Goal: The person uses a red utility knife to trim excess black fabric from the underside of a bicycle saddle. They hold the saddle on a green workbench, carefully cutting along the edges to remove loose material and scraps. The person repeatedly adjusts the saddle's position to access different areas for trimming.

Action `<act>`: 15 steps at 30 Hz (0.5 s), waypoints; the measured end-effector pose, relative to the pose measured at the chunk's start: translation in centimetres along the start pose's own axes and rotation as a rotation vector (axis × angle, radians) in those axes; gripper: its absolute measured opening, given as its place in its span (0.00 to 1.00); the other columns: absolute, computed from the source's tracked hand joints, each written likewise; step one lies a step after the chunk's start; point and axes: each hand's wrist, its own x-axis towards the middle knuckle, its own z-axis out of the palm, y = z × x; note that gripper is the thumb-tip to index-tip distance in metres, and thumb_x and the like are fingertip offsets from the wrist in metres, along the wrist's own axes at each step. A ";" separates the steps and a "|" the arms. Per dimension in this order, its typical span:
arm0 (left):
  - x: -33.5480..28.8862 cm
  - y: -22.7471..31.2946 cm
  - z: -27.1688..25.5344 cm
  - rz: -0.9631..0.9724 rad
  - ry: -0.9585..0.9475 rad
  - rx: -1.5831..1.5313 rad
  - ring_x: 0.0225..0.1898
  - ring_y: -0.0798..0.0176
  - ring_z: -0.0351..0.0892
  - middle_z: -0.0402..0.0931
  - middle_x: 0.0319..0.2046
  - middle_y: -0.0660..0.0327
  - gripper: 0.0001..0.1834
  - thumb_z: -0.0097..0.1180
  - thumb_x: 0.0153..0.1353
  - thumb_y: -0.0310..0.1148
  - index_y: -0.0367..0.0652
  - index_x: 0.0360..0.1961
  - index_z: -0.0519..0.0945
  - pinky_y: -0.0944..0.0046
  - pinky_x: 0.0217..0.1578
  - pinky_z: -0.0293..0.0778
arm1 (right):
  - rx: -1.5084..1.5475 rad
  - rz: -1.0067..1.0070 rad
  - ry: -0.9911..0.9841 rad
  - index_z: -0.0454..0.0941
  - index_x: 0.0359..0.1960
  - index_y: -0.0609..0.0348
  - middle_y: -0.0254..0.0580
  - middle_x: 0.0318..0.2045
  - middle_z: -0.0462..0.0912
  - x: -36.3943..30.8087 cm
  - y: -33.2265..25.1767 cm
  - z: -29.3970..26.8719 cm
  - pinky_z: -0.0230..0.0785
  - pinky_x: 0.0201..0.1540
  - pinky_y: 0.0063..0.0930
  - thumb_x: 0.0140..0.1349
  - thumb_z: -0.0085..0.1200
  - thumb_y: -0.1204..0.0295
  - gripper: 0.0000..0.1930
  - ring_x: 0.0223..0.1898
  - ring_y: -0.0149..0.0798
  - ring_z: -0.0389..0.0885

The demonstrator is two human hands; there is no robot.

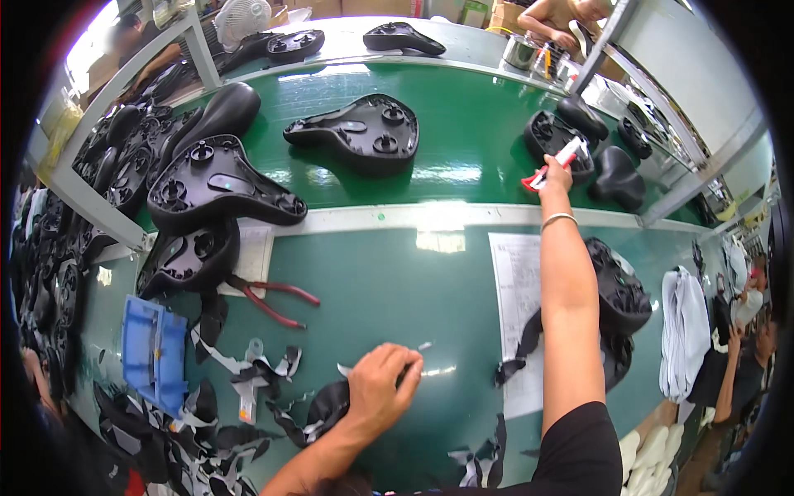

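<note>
My right hand (556, 175) reaches far over the raised green belt, its fingers wrapped round a red-and-white hand tool (567, 152). That tool is right at an upturned black bicycle saddle (542, 136); whether it touches cannot be made out. Over the near table, my left hand (384, 385) is closed with curled fingers, and what they hold, if anything, is hidden. A black trimmed scrap (328, 405) lies beside that wrist. Under my right forearm are more black saddles (620, 289) and a printed paper sheet (514, 248).
Red-handled pliers (281, 304) lie near a blue plastic bin (155, 355). Stacked saddles (211, 186) crowd the left; another saddle (372, 132) rests mid-belt. Metal frame posts (703, 178) flank the belt. Grey cloth (685, 335) lies at right, and a person (571, 25) sits across.
</note>
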 end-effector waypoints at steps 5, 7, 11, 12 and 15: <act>0.1 -0.1 0.4 -0.046 0.010 0.001 0.22 0.62 0.77 0.77 0.27 0.58 0.02 0.59 0.52 0.25 0.39 0.28 0.79 0.66 0.24 0.72 | -0.042 -0.124 0.042 0.74 0.50 0.58 0.42 0.27 0.79 -1.1 1.2 0.2 0.75 0.22 0.30 0.47 0.59 0.75 0.24 0.19 0.36 0.78; 0.4 0.0 1.1 -0.034 -0.002 -0.025 0.22 0.62 0.76 0.77 0.27 0.58 0.02 0.59 0.52 0.25 0.39 0.27 0.78 0.66 0.24 0.72 | 0.127 -0.018 -0.062 0.71 0.52 0.57 0.42 0.30 0.78 -1.4 -0.5 -1.2 0.78 0.23 0.34 0.49 0.58 0.77 0.24 0.18 0.41 0.79; 0.2 -0.3 1.0 -0.137 0.085 -0.216 0.24 0.64 0.76 0.78 0.28 0.60 0.08 0.57 0.61 0.33 0.39 0.37 0.78 0.64 0.26 0.70 | 0.443 0.381 -0.305 0.67 0.50 0.53 0.42 0.38 0.74 -12.7 -3.1 -0.7 0.82 0.33 0.45 0.54 0.59 0.77 0.21 0.28 0.51 0.81; 0.3 -0.3 0.6 -0.198 0.088 -0.360 0.29 0.66 0.76 0.78 0.33 0.61 0.14 0.52 0.64 0.40 0.40 0.42 0.77 0.65 0.29 0.70 | 0.543 0.434 -0.337 0.67 0.49 0.54 0.44 0.39 0.75 -16.1 -3.3 -1.4 0.82 0.37 0.45 0.56 0.59 0.76 0.20 0.32 0.52 0.82; -0.2 -2.5 -1.3 -0.303 0.143 -0.900 0.40 0.64 0.77 0.77 0.42 0.58 0.28 0.42 0.68 0.55 0.39 0.50 0.73 0.63 0.41 0.72 | 0.437 0.531 -0.608 0.69 0.50 0.56 0.48 0.35 0.78 -30.4 -6.1 -7.4 0.79 0.37 0.38 0.59 0.57 0.71 0.18 0.34 0.45 0.82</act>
